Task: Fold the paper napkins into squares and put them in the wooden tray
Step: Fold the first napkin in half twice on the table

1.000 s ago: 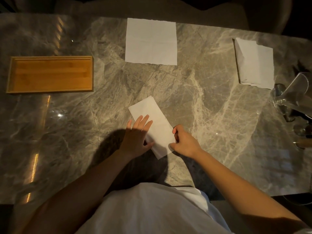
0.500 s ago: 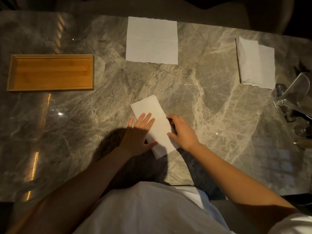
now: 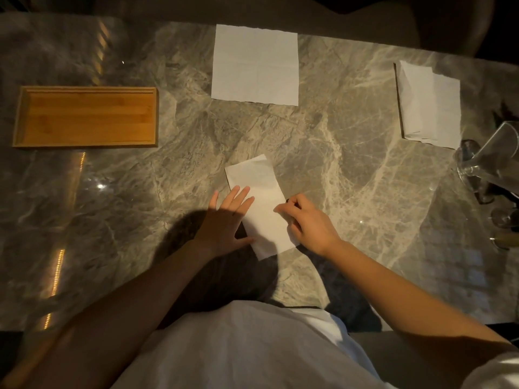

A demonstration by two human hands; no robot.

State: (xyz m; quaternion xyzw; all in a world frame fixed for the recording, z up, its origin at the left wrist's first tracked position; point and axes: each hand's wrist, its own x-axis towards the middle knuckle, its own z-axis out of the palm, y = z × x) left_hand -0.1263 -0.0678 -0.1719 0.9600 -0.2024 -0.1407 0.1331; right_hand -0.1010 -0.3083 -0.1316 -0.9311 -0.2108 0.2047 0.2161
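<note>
A white paper napkin point(image 3: 259, 192), folded into a long rectangle, lies tilted on the marble table in front of me. My left hand point(image 3: 227, 223) presses flat on its left edge with straight fingers. My right hand point(image 3: 304, 220) rests on the napkin's right edge, fingers curled and pinching that edge. An unfolded square napkin point(image 3: 255, 67) lies flat at the far middle. A stack of napkins point(image 3: 429, 105) sits at the far right. The wooden tray point(image 3: 84, 117) stands at the left with nothing in it.
Clear glassware point(image 3: 494, 167) crowds the right edge of the marble table point(image 3: 351, 169). The table's near edge runs just in front of my white shirt. Dark chairs stand beyond the far edge.
My right hand has slid up along the napkin's right edge, from near its lower corner to about the middle. My left hand has stayed pressed on the left side.
</note>
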